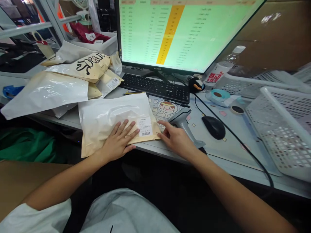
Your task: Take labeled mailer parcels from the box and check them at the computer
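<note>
Your left hand (119, 142) lies flat, fingers spread, on a glossy, rectangular white-and-cream mailer (109, 111) at the front edge of the desk (155, 147). Your right hand (181, 140) touches its right end; whether it pinches, I cannot tell. At the back left, a smooth white bin (111, 44) holds crumpled red packaging (84, 32).

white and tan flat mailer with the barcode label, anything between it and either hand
Nothing visible: the left hand lies on the mailer and the right hand is at its right edge. The grey handheld scanner lies beside the right hand.
</note>
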Tool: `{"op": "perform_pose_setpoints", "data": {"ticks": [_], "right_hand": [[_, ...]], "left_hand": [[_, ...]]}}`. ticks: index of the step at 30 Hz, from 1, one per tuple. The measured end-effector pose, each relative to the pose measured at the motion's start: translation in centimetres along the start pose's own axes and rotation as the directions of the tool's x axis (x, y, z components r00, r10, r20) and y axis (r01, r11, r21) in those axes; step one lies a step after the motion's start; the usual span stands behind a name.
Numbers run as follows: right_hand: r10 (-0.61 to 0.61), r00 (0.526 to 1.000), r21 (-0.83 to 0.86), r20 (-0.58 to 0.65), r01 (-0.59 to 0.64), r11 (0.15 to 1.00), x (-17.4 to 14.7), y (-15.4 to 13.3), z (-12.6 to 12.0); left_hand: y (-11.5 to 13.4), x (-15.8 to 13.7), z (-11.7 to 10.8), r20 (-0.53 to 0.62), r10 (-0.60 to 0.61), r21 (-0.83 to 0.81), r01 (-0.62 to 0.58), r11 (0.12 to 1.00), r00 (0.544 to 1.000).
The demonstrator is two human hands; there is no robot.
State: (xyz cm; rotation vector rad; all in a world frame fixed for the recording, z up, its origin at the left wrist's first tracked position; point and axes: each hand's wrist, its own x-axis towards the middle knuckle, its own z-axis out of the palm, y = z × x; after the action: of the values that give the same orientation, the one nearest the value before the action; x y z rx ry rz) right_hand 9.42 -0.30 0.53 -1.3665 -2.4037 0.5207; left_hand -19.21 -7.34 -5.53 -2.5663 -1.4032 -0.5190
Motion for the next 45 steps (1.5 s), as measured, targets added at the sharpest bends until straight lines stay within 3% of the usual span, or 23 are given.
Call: {"op": "perform_pose_setpoints", "data": {"ticks": [3,7,10,14,18,31,45], "right_hand": [[-0.012,0.975,-0.061,-0.22,-0.002,0.998,-1.4,1.2,-3.2],[-0.016,0.822,-0.269,-0.569,-0.167,0.948,-3.1,6.1,-7.9],[-0.114,0.749,-0.41,-0.652,-0.222,0.884,-3.7,11.4,-9.3],[-0.138,0.782,-0.478,-0.608,-0.222,0.85,-4.2,16.7,-8.3],[-0.051,0.79,-0.432,-0.61,-0.278,0.858,-4.3,18.6,-6.5],[-0.021,0.793,-0.418,-0.609,-0.299,0.858,-4.1,20.1,-4.9],[0.042,0.82,-0.386,-0.571,-0.314,0.868,-3.6,18.8,-4.7]], "left_hand": [[2.3,0.6,-0.7,0.026,-0.023,-0.039,0.024,0.999,0.999],[6.1,2.0,-0.3,-0.001,-0.083,-0.075,0.082,0.994,0.997],[8.0,2.5,0.8,-0.035,-0.156,-0.109,0.151,0.983,0.987],[9.5,1.8,2.3,-0.032,-0.185,-0.13,0.18,0.975,0.982],[10.3,0.5,3.3,-0.04,-0.193,-0.15,0.185,0.971,0.98],[9.9,0.0,4.9,-0.119,-0.2,-0.23,0.169,0.958,0.972],[9.7,0.0,5.6,-0.162,-0.193,-0.222,0.155,0.963,0.968]]}}
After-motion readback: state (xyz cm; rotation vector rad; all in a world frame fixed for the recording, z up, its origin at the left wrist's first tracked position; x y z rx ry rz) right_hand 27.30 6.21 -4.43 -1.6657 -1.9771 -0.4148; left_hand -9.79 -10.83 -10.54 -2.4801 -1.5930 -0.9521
